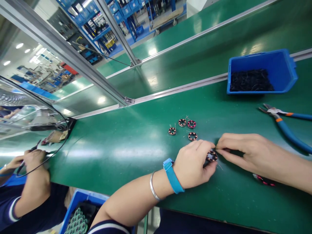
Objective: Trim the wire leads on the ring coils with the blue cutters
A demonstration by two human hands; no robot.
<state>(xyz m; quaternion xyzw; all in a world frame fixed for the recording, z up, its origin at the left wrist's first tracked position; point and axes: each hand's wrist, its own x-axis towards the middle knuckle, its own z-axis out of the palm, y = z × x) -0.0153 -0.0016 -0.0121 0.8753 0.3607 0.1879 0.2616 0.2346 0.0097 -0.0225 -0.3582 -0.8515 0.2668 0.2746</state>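
Between the thumb and fingers of my left hand (193, 161) is a small ring-shaped motor stator (212, 156), with copper windings and thin wire ends sticking out. Close beside it, the thumb and forefinger of my right hand (240, 151) are pinched together at the stator's edge; whatever they grip is too small to make out. Further back on the green bench lie several similar rings, among them a copper stator (172, 131) with upright wires and a red-wound stator (191, 124). Another red-wound stator (265, 180) is partly hidden under my right wrist.
Blue-handled diagonal cutters (280, 118) lie to the right, jaws apart. Behind them a blue bin (263, 74) holds short black pieces. A metal frame rail (180, 88) crosses the bench. At left, a co-worker's hands (34, 159) hold a corded tool; a blue crate (81, 195) stands below.
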